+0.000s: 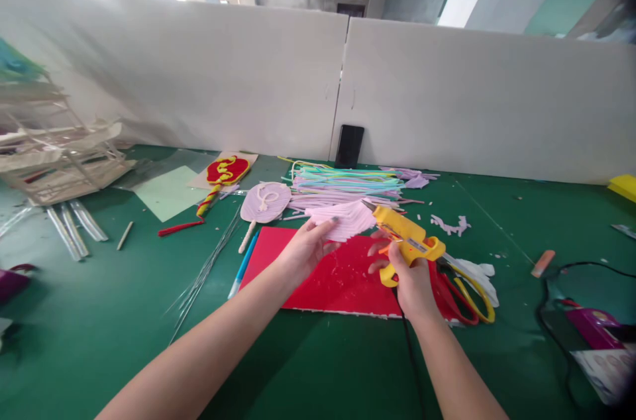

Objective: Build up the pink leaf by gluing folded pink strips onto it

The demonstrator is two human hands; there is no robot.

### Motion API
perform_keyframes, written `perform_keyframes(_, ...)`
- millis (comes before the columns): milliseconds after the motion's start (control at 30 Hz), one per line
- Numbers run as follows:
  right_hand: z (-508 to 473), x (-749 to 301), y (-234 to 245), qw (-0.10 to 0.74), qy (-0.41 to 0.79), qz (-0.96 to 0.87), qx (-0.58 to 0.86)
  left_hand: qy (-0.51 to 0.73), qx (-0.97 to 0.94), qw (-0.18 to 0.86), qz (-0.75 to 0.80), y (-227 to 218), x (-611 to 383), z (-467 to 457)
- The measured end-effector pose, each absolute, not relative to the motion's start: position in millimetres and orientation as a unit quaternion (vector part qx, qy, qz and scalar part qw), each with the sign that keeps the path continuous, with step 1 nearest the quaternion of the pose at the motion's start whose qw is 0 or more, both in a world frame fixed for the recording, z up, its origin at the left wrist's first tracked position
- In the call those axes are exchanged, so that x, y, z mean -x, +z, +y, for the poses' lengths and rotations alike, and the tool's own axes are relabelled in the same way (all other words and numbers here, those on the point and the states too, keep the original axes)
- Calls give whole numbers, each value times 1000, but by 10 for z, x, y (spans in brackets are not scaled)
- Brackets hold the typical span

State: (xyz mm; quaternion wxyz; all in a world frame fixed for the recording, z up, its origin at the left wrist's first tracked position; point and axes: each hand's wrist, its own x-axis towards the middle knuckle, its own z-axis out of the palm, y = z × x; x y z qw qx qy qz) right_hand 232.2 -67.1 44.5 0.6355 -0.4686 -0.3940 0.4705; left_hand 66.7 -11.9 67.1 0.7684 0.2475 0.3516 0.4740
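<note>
Lying nearest me, at 6 o'clock (clock ctr. = lilac ridged piece (342,220); 12 = away from me): red board (342,284), w/ scissors (471,305) at approx. 4. Next, my R hand (413,279), also approx. 4, fingers wrapped round a yellow glue gun (405,232), itself at 3, nozzle (369,205) aimed toward 10. My L hand (307,249), approx. 8 & the nearer of the two, has the piece pinched, thumb on top. Key rel.: piece's long axis runs approx. 9–3, nozzle tip by its 2 o'clock corner; touching vs. slight gap, can't tell. Farther: lilac fan shape (265,201), approx. 9–10; bundle of pastel strips (348,183), 12; black phone (350,146), 12, leaning agst. white partition (248,82).
</note>
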Motion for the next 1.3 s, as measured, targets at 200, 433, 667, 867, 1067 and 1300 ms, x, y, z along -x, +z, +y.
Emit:
perform_keyframes(200, -671, -2306, 421, 610, 389, -366, 585, 439, -332, 775, 310, 610, -778, -130)
perform_keyframes(433, -634, -2380, 363, 613, 354, -360, 607, 343, -360, 803, 328, 582, -642, -99)
perform_keyframes(667, -650, -2411, 327, 623, 339, -352, 611, 346, -409, 774, 339, 690, -546, -90)
perform_keyframes(867, -705, -2304, 459, 604, 426, -305, 600, 444, -425, 691, 381, 750, -507, -81)
perform_keyframes(1067, -653, -2306, 447, 589, 529, -256, 555, 493, -491, 550, 461, 765, -522, -94)
perform_keyframes(1300, -630, -2326, 480, 661, 540, -211, 476, 495, -522, 486, 496, 780, -549, -114)
